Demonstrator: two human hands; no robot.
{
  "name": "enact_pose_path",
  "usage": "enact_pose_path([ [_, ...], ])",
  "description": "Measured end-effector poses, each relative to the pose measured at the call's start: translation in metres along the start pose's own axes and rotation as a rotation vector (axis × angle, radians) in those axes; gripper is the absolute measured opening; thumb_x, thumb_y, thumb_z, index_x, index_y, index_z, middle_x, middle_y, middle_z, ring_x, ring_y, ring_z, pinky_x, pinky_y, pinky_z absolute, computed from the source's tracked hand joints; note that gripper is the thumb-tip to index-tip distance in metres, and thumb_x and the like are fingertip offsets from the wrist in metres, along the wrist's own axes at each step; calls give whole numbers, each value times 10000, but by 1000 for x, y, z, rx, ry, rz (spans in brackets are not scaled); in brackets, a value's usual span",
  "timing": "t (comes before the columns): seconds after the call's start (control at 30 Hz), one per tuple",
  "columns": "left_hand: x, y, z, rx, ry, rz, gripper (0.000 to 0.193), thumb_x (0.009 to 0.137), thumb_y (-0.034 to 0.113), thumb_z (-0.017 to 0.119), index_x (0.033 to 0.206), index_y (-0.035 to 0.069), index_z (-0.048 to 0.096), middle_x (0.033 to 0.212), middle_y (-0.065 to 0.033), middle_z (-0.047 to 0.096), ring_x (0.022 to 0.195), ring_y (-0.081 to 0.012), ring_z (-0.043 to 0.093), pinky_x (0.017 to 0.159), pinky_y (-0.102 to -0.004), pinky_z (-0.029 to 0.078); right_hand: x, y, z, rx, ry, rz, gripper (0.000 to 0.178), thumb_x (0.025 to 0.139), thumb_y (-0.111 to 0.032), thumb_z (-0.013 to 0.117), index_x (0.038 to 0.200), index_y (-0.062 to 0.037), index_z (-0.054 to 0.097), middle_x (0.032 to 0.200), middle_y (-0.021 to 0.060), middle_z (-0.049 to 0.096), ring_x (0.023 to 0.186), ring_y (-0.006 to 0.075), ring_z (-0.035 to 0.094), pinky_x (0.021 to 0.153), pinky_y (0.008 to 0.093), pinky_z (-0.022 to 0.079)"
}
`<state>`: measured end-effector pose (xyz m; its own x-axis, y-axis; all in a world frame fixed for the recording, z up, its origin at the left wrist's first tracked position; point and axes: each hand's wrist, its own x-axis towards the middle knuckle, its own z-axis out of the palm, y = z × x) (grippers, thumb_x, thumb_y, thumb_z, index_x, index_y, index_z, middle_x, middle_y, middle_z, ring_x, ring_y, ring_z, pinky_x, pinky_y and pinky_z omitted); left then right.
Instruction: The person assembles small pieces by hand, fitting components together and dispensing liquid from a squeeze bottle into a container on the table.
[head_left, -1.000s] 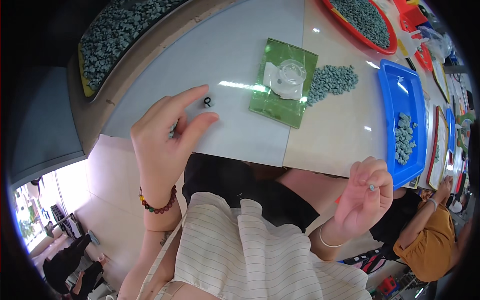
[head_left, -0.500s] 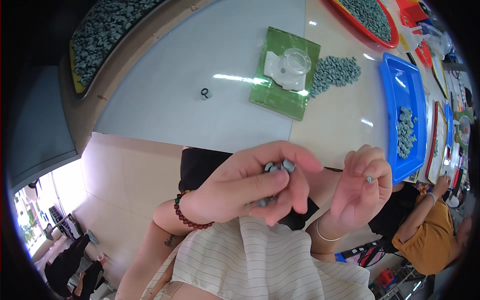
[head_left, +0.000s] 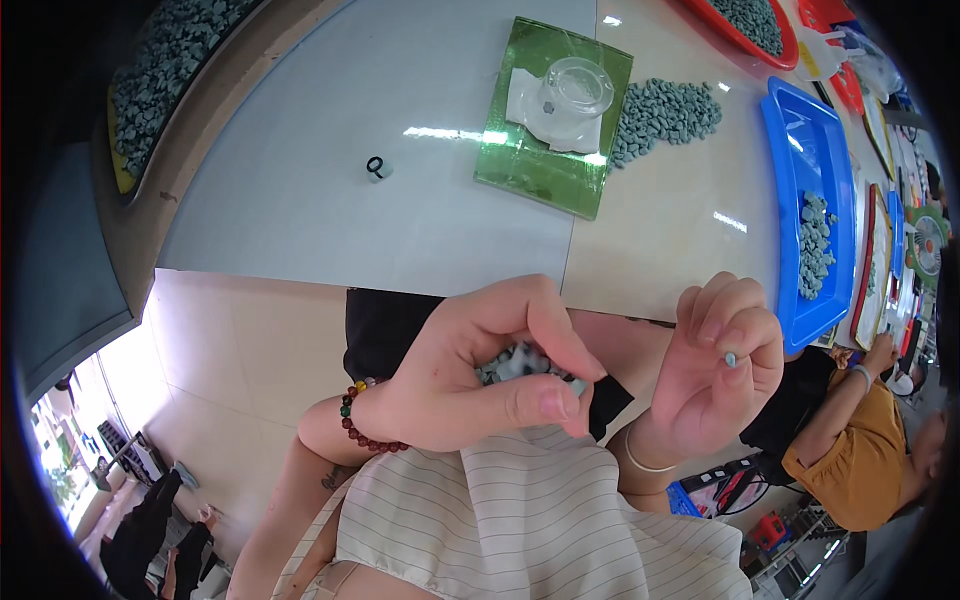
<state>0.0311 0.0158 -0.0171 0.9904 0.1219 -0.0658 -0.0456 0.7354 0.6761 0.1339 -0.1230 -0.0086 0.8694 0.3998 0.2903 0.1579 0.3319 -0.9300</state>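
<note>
My left hand (head_left: 490, 370), with a beaded bracelet at the wrist, is cupped around a handful of small grey-green stones (head_left: 520, 362). To its right, my right hand (head_left: 725, 370) pinches one small grey-green stone (head_left: 730, 359) between thumb and index finger. Both hands are held in front of the table's near edge, above my lap. On the table beyond them lies a green glass-like slab (head_left: 545, 190), bearing a white sheet (head_left: 520, 100) and a round clear glass dish (head_left: 580, 88). A pile of the same stones (head_left: 665, 115) lies right beside the slab.
A blue tray (head_left: 840, 210) with some stones stands at the right. A red basin (head_left: 790, 45) of stones is at the far right. A small black-ringed cylinder (head_left: 377, 168) stands left of the slab. Another person in an orange top (head_left: 850, 465) sits at the right.
My left hand has shifted slightly left, and its fingers have curled differently, showing more of the stones in the palm. The right hand keeps its pinch. The view has shifted a little.
</note>
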Motion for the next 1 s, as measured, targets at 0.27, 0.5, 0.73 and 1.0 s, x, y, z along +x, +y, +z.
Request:
enact_pose_path([
  [0.27, 4, 5, -13, 207, -140, 116, 179, 779, -20, 556, 927, 32, 642, 842, -64, 583, 781, -110, 518, 686, -229, 410, -1, -3, 3, -58, -38, 4, 176, 742, -171, 613, 714, -15, 539, 716, 83, 495, 641, 146, 436, 573, 240, 335],
  [0.5, -1, 5, -12, 177, -88, 122, 171, 778, -25, 557, 914, 30, 645, 864, -61, 573, 790, -109, 514, 682, -220, 398, -4, -3, 9, -38, -40, 9, 187, 736, -180, 622, 714, -13, 539, 711, 86, 495, 637, 151, 444, 575, 235, 371],
  [0.73, 1, -1, -1, 194, 71, 166, 216, 801, 174, 628, 860, 32, 478, 744, -120, 573, 623, -149, 571, 572, -239, 453, -4, -4, 11, -77, -132, 13, 162, 749, -160, 592, 714, -27, 507, 712, 74, 462, 635, 145, 397, 559, 255, 349],
  [1.0, -2, -2, -8, 362, -60, 233, 133, 784, -16, 590, 902, -13, 527, 847, -89, 613, 754, -108, 588, 665, -224, 458, -4, -3, 10, -264, -251, -130, 104, 628, -50, 621, 728, -40, 595, 737, 64, 548, 618, 167, 492, 531, 250, 420],
])
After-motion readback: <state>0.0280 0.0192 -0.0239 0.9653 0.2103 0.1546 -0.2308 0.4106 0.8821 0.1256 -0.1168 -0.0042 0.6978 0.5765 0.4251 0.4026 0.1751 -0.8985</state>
